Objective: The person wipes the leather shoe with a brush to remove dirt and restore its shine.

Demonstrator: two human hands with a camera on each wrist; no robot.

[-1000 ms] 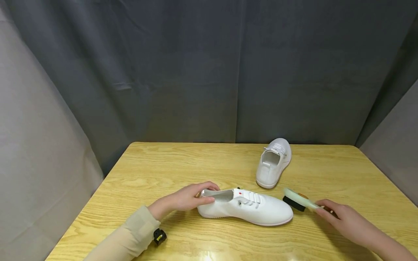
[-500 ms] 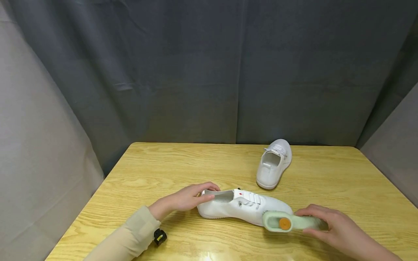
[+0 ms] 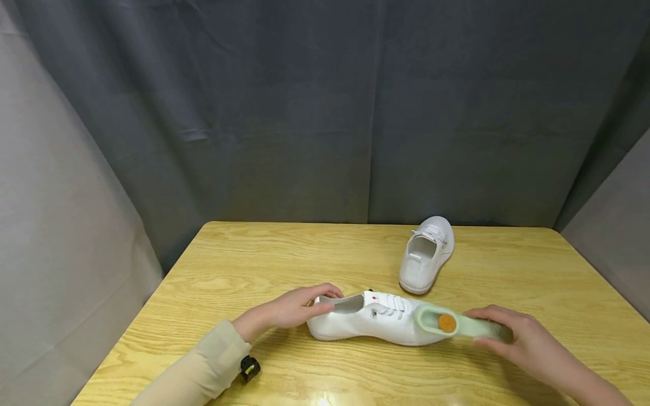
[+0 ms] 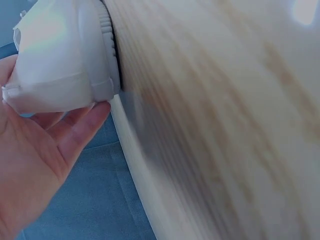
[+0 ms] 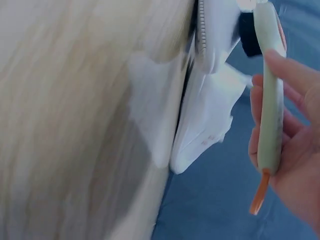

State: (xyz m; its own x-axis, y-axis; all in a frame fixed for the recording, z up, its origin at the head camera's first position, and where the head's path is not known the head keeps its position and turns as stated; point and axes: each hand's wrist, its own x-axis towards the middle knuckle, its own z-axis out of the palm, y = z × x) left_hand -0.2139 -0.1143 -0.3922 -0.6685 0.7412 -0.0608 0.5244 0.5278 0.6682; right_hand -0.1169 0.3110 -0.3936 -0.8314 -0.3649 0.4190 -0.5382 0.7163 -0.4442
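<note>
A white lace-up shoe (image 3: 350, 324) lies on the table with its toe to the right. My left hand (image 3: 291, 306) grips its heel, thumb at the opening; in the left wrist view, fingers wrap behind the heel (image 4: 55, 92). My right hand (image 3: 525, 344) holds a pale green shoe brush (image 3: 469, 327) by its handle. The brush head, with an orange button (image 3: 447, 323), is over the shoe's toe. Dark bristles (image 5: 248, 35) show in the right wrist view, facing the shoe; whether they touch it I cannot tell.
The second white shoe (image 3: 425, 256) stands farther back on the wooden table (image 3: 274, 254), toe away from me. A small black device (image 3: 249, 367) is at my left wrist. Dark grey curtains (image 3: 284, 113) hang behind the table.
My right hand has brought the brush left from beside the toe, first low on the near side, then up over the toe. The left hand and the far shoe stay in place.
</note>
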